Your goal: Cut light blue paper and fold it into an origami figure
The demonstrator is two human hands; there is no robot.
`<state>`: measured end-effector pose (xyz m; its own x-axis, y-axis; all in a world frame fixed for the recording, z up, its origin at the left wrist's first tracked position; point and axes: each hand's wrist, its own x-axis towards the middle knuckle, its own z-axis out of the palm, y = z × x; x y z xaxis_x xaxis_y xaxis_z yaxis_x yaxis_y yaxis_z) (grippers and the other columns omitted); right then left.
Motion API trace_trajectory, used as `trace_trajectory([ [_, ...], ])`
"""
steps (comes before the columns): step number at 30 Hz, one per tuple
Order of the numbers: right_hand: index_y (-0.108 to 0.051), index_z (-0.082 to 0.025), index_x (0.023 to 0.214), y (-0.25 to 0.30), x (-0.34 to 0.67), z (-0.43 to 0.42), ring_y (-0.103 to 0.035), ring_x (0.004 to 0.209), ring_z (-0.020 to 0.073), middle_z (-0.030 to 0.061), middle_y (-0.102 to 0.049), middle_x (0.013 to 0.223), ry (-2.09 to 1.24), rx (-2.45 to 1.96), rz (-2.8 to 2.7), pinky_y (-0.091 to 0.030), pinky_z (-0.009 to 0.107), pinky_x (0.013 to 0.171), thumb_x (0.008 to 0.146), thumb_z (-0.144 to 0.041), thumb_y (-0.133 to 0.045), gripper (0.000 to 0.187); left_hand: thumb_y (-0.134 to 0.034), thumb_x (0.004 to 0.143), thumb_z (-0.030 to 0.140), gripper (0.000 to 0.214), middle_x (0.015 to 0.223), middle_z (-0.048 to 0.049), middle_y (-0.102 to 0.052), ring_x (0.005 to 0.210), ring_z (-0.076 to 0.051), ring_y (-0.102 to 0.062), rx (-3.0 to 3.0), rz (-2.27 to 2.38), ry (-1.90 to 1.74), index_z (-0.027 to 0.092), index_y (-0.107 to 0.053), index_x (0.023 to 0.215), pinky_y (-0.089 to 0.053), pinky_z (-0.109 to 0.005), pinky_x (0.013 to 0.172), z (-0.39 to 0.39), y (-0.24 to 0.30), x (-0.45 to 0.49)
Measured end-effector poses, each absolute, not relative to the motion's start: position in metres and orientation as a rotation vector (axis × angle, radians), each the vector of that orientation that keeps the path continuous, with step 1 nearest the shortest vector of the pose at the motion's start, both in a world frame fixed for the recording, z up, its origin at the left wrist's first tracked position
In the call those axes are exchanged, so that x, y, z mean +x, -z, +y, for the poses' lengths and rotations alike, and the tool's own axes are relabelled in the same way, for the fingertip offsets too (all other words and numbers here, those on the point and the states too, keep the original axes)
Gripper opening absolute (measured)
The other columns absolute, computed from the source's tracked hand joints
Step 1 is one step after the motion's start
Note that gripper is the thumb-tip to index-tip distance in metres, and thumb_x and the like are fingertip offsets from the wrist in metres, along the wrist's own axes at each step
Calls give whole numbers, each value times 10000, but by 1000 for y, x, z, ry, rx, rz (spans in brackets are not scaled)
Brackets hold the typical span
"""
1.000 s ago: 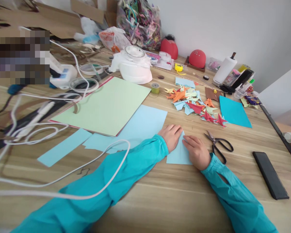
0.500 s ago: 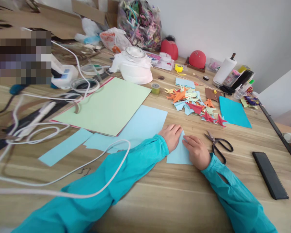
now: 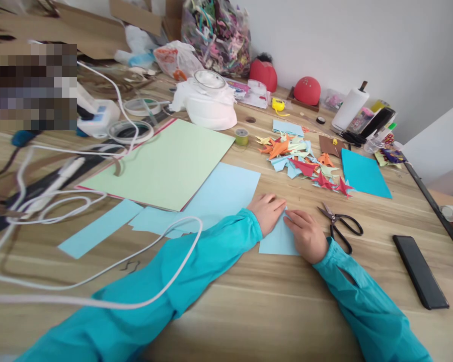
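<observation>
A small light blue sheet of paper lies on the wooden table under both my hands, with a crease down its upper part. My left hand rests flat across its upper left side, fingers stretched to the top corner. The curled fingers of my right hand hold its right edge; the thumb is hidden. Just right of that hand lie black-handled scissors, blades parted. Beyond my hands is a pile of folded paper cranes in orange, red, blue and pale green.
Large green sheets overlap blue paper on the left. A white cable loops over my left sleeve. A black phone-like slab lies at right. Turquoise paper, a spool and a tape measure sit farther back.
The fingers of my left hand have shifted slightly right, over the top corner of the small blue sheet. My right hand stays almost where it was.
</observation>
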<state>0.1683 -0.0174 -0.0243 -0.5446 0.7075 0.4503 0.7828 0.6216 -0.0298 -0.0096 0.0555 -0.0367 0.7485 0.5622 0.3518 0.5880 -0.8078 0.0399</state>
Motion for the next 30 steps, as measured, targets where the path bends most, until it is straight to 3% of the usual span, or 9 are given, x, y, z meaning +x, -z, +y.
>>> trace_trajectory([
  [7, -674, -134, 1073, 25, 168, -17, -555, 1067, 248, 134, -654, 1147, 239, -1180, -2409, -524, 411, 859, 838, -17, -420, 365, -436, 867, 348, 440, 1231, -99, -598, 1048, -300, -480, -2920, -977, 629, 102, -593, 1197, -418, -447, 858, 49, 26, -13],
  [16, -681, -133, 1072, 27, 168, -16, -550, 1066, 253, 136, -655, 1138, 198, -1178, -2385, -520, 415, 867, 837, -25, -423, 365, -451, 851, 352, 456, 1249, -95, -583, 1083, -299, -455, -2937, -1027, 608, 95, -586, 1202, -401, -443, 890, 45, 23, -13],
  [25, -691, -208, 1060, 24, 169, -12, -562, 1020, 229, 95, -670, 1095, -20, -1212, -2248, -517, 400, 860, 846, -57, -415, 381, -402, 869, 331, 464, 1266, -113, -560, 1081, -307, -451, -2912, -1013, 446, 71, -564, 1218, -391, -452, 840, 41, 16, -8],
  [30, -660, -163, 1112, 19, 162, -12, -554, 1064, 242, 107, -655, 1148, 88, -1332, -2289, -478, 409, 901, 889, -129, -433, 320, -394, 875, 322, 454, 1249, -136, -558, 1068, -313, -451, -2881, -1020, 403, 56, -576, 1195, -387, -448, 802, 38, 13, -6],
])
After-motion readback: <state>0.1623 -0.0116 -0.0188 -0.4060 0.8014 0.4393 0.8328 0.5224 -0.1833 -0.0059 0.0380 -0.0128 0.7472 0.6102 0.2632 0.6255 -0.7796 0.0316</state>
